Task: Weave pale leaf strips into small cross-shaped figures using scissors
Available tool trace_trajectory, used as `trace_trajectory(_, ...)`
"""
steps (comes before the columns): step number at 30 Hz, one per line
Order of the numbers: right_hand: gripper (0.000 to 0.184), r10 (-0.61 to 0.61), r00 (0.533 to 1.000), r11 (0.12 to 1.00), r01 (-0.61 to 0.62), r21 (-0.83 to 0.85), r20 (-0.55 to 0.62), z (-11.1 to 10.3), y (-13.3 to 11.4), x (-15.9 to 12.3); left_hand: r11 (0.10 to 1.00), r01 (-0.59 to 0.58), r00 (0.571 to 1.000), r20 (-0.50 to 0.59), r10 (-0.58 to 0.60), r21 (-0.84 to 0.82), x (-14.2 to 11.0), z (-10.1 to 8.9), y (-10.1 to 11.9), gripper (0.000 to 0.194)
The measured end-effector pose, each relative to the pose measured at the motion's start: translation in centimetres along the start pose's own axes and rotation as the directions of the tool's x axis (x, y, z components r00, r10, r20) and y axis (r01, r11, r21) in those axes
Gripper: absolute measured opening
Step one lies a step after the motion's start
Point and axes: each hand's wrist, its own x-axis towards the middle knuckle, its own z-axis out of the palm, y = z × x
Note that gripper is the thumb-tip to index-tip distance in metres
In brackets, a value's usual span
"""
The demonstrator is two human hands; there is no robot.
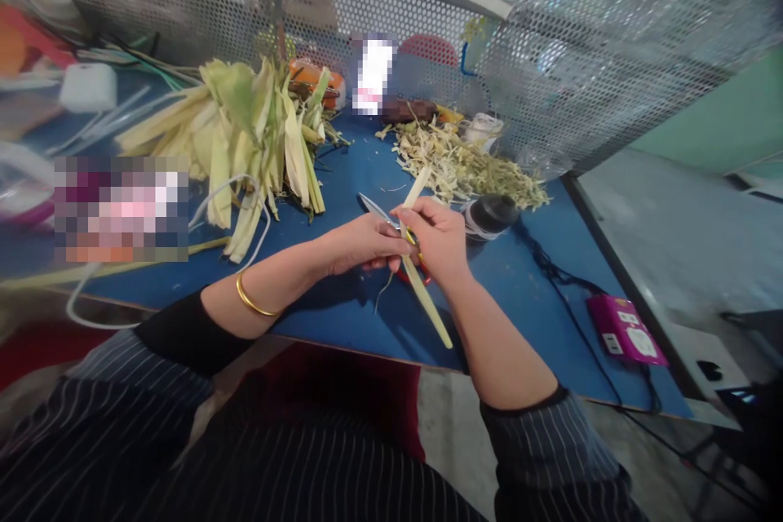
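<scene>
Over the blue table [502, 294], my two hands meet around a long pale husk strip [428, 302]. My left hand [360, 245], a gold bangle on its wrist, pinches the strip from the left. My right hand [437, 238] is closed on the strip and on a pair of scissors [376, 208], whose metal blades point up and left and whose red handles show under the palm. The strip runs from above my fingers down towards the table's near edge.
A pile of green-yellow corn husks [257, 139] lies at the left. Shredded husk scraps [471, 163] lie at the back, by a black tape roll [493, 214]. A pink box [624, 330] with a black cable sits at the right. Perforated metal screens [612, 41] enclose the back.
</scene>
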Motion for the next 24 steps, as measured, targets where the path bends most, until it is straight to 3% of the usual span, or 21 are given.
trace_trajectory(3, 0.024, -0.155, 0.986, 0.985, 0.149, -0.084, -0.069, -1.1, -0.1, 0.7, 0.989, 0.017, 0.996, -0.08, -0.029, -0.145, 0.1, -0.4, 0.6, 0.032)
trace_trajectory(5, 0.03, -0.183, 0.978, 0.981, 0.176, -0.084, -0.095, -2.1, -0.2, 1.1, 0.973, 0.003, 0.991, -0.127, -0.033, -0.231, 0.0, -0.9, 1.1, 0.031)
trace_trajectory(8, 0.038, -0.131, 0.991, 0.99, 0.129, -0.049, -0.018, -3.1, -0.4, 1.4, 0.953, -0.041, 0.983, -0.181, -0.015, -0.3, -0.2, -1.5, 1.8, 0.022)
trace_trajectory(11, 0.036, -0.091, 0.988, 0.984, 0.108, -0.141, 0.121, -3.2, -0.8, 1.1, 0.944, -0.091, 0.968, -0.253, 0.008, -0.318, -0.4, -1.9, 2.0, 0.019)
trace_trajectory(17, 0.02, -0.113, 0.969, 0.877, 0.201, -0.436, 0.218, -1.6, -2.4, 1.6, 0.938, -0.177, 0.91, -0.412, 0.041, -0.298, -0.8, -2.4, 2.4, 0.018)
trace_trajectory(22, 0.022, -0.075, 0.912, 0.889, 0.244, -0.388, 0.403, 0.6, -4.3, 3.4, 0.906, -0.271, 0.836, -0.546, 0.055, -0.324, -1.4, -3.6, 2.5, 0.016)
trace_trajectory(24, 0.028, -0.083, 0.921, 0.896, 0.236, -0.376, 0.381, 2.0, -3.8, 3.3, 0.889, -0.297, 0.82, -0.571, 0.05, -0.348, -1.5, -4.0, 2.0, 0.016)
